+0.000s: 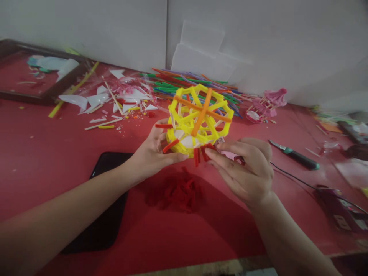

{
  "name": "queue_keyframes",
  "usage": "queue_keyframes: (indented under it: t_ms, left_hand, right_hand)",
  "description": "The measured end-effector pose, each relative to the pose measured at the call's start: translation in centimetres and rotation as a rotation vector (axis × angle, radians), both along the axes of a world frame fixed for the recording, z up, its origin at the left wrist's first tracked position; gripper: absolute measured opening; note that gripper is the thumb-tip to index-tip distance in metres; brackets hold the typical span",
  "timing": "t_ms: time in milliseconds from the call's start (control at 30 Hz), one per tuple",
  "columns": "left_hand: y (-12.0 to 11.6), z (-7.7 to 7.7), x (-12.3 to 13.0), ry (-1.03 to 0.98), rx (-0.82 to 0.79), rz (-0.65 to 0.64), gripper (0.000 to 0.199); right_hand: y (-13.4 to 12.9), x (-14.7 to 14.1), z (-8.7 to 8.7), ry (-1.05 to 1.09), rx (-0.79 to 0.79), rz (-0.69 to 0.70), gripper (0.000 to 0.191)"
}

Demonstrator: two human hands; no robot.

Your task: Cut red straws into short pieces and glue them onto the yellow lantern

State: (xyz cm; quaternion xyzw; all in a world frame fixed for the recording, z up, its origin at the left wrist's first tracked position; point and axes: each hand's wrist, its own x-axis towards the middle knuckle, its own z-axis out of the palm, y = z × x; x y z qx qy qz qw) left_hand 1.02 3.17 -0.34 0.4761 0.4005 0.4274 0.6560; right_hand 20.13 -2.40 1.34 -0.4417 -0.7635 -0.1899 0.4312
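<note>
A basket-like craft model (184,149) of yellow pipe cleaners, crossed on top by two orange strips, is held above the red table. Short red pieces stick out around its lower part, and pale sticks show inside. My left hand (152,153) is closed round the model's left side and base. At the lower right edge, my right hand (244,165) pinches a short red pipe cleaner piece (207,152) against the model. A loose pile of cut red pieces (184,193) lies on the table below, in shadow.
A black phone-like slab (100,214) lies under my left forearm. Colourful pipe cleaners (172,86) are heaped at the back, beside paper scraps (97,99). A pink model (267,105), a utility knife (293,154) and a dark power strip (342,209) with a cable are on the right.
</note>
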Motion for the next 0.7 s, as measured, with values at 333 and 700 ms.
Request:
queue_keyframes:
  t_ms: [333, 700]
  left_hand:
    - [0.00, 0.09, -0.05, 0.019, 0.030, -0.029, 0.054]
    - [0.03, 0.28, -0.18, 0.040, 0.007, -0.073, 0.048]
  right_hand:
    - [-0.15, 0.28, 0.00, -0.058, -0.005, 0.017, 0.013]
    - [-0.14, 0.23, 0.04, -0.031, -0.020, 0.036, 0.010]
